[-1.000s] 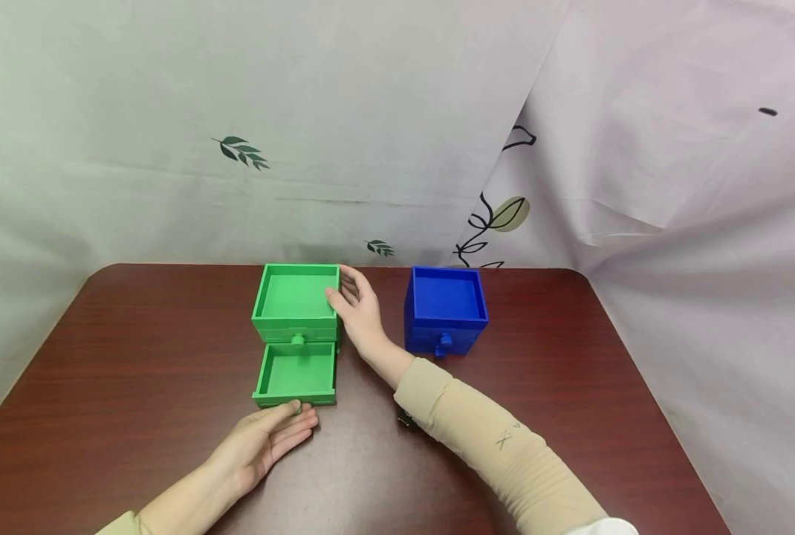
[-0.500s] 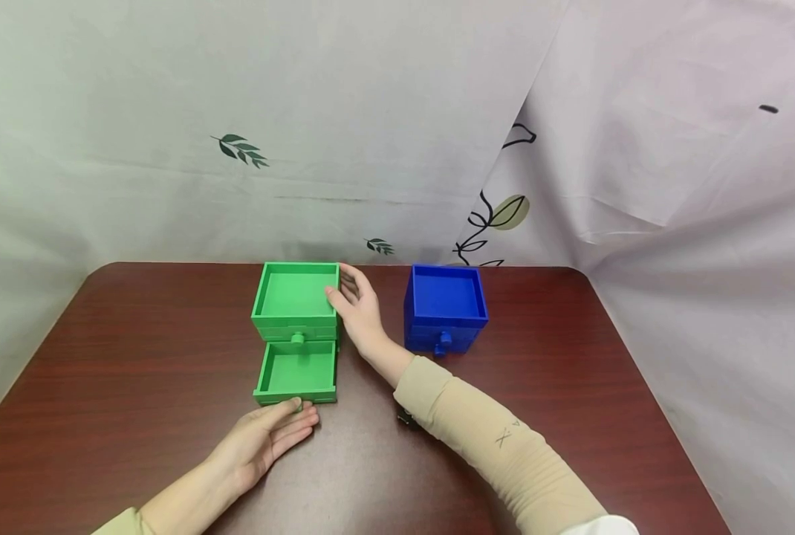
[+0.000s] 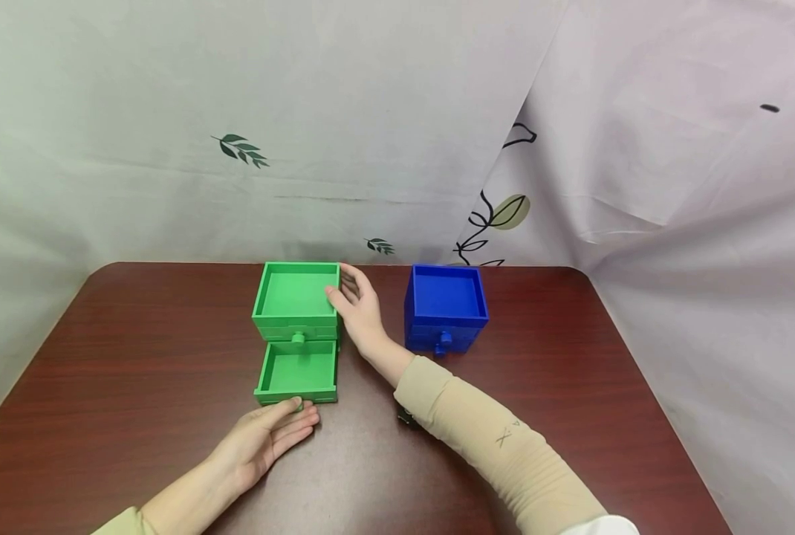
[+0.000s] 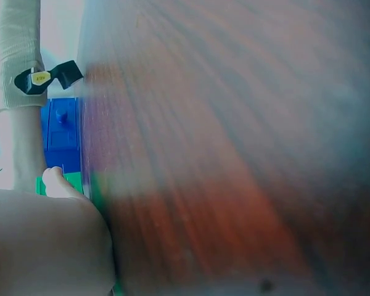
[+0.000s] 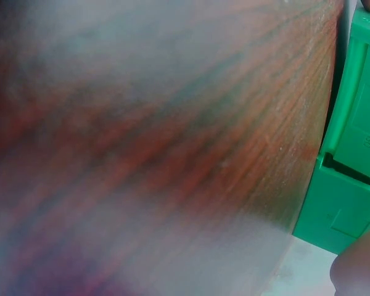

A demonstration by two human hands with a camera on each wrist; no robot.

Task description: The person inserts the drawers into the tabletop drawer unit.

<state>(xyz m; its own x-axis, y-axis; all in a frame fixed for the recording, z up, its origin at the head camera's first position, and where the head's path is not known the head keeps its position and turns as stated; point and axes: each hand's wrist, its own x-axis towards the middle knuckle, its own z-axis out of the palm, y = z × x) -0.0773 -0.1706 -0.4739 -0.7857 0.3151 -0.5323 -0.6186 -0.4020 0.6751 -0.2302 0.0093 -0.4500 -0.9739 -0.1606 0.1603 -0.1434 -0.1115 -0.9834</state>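
Observation:
A green drawer cabinet with a shallow tray top stands left of centre in the head view, also at the right edge of the right wrist view. Its lower drawer is pulled out toward me and has nothing in it; the upper one is closed, its round knob showing. My left hand pinches the lower drawer's knob between thumb and index finger, the other fingers stretched out below. With the thumb over the tray's right rim and the fingers along the side, my right hand holds the cabinet; some fingertips are hidden.
A blue drawer cabinet stands to the right of the green one, its drawers closed. Both are on a dark red wooden table. Behind hangs a pale cloth with leaf prints. A small black device shows under the right sleeve.

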